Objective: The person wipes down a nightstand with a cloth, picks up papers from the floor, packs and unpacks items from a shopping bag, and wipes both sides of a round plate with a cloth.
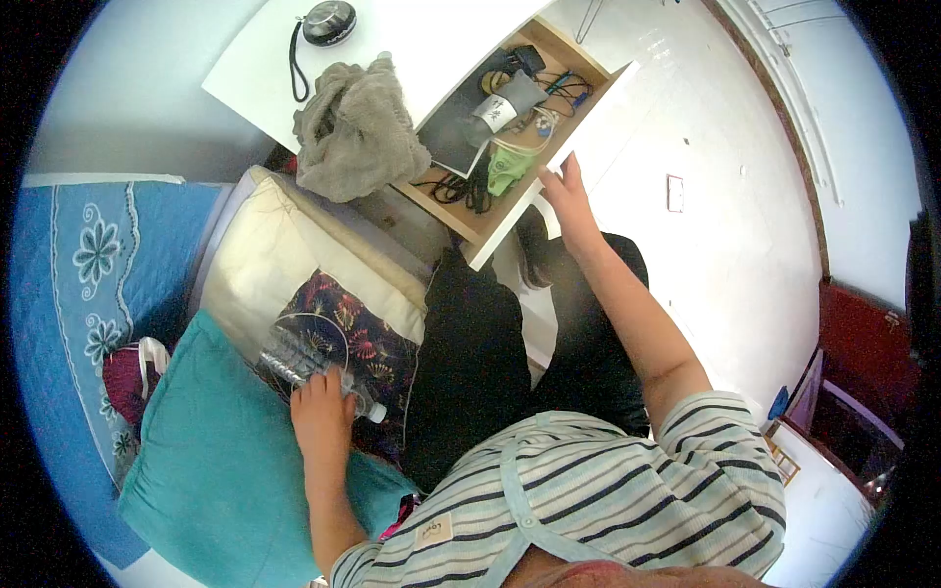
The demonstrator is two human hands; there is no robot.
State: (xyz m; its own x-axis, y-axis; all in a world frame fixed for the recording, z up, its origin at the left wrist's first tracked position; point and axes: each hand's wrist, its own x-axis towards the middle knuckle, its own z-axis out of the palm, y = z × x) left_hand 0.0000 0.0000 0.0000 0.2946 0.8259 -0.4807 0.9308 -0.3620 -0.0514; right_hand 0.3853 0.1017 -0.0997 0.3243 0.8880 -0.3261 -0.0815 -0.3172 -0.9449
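Note:
My left hand (322,407) is at a clear plastic bottle (367,403) with a white cap, its fingers curled over the bottle's side. More clear plastic (289,353) and a thin round loop lie just beyond those fingers, on a dark patterned cloth (368,348). At the pulled-out drawer (469,227), my right hand (569,204) grips the top edge of the white front panel. Inside the drawer are a grey pouch with a white label (505,106), a green item (507,169), black cables (469,191) and several small things.
A grey-brown fluffy cloth (358,132) and a round black case with a strap (329,23) rest on the white tabletop (260,73). Teal (216,451) and cream (260,230) cushions are at my left, beside a blue bed cover (162,235). The drawer juts out over my legs.

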